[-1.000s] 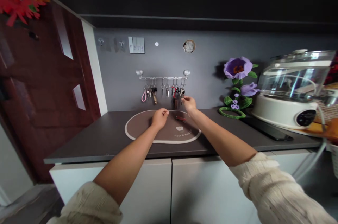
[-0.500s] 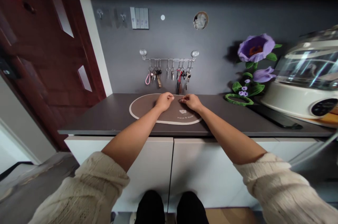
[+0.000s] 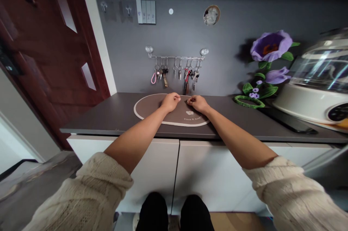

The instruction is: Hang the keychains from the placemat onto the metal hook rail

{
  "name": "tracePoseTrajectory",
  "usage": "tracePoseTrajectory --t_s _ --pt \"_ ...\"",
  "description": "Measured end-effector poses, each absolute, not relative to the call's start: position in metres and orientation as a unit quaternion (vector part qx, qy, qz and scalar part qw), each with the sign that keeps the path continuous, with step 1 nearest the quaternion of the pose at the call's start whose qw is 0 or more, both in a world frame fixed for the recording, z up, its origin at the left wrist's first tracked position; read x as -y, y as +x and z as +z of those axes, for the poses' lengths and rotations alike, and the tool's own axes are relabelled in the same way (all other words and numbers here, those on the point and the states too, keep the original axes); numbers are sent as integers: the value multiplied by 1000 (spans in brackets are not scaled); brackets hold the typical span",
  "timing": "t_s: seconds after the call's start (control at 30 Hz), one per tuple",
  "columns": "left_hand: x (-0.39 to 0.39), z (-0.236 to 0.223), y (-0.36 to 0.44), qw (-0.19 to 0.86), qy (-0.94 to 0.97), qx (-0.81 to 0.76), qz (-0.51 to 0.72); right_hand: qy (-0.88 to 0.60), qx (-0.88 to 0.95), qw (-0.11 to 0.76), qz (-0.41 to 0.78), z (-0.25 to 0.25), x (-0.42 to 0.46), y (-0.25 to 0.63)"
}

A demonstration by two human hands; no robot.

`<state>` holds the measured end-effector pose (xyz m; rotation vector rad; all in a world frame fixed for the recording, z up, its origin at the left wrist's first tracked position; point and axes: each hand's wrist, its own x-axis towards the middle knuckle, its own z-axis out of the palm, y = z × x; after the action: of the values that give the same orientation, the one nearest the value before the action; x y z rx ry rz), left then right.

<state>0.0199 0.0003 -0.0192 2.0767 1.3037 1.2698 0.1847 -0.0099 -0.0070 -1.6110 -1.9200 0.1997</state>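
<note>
- Left hand lies curled on the oval placemat; a grip cannot be told.
- Right hand pinches a tiny glinting item at the mat's centre-top.
- A loosened pinch could drop it onto the desk.

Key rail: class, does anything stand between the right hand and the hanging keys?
Nothing visible does: the right hand is over the mat, and the keys hang above it from the rail on the wall.
</note>
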Motion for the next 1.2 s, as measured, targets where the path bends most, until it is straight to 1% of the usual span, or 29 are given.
tracePoseTrajectory --t_s 0.17,0.33,0.47,0.7,0.93,1.2 --pt "0 -18 20 191 736 -465 453 -607 723 323 67 -6 9 184" --pt "1 -18 20 193 734 -463 457 -582 724 365 63 -6 4 187" --pt "2 -18 20 198 732 -460 462 -559 720 402 84 -3 6 188" --pt "4 -17 21 193 729 -462 467 -548 667 474 174 0 9 188" --pt "6 -18 22 192 726 -459 475 -488 624 560 241 4 11 192" --pt "1 -21 23 204 724 -446 485 -418 589 610 327 6 11 194"
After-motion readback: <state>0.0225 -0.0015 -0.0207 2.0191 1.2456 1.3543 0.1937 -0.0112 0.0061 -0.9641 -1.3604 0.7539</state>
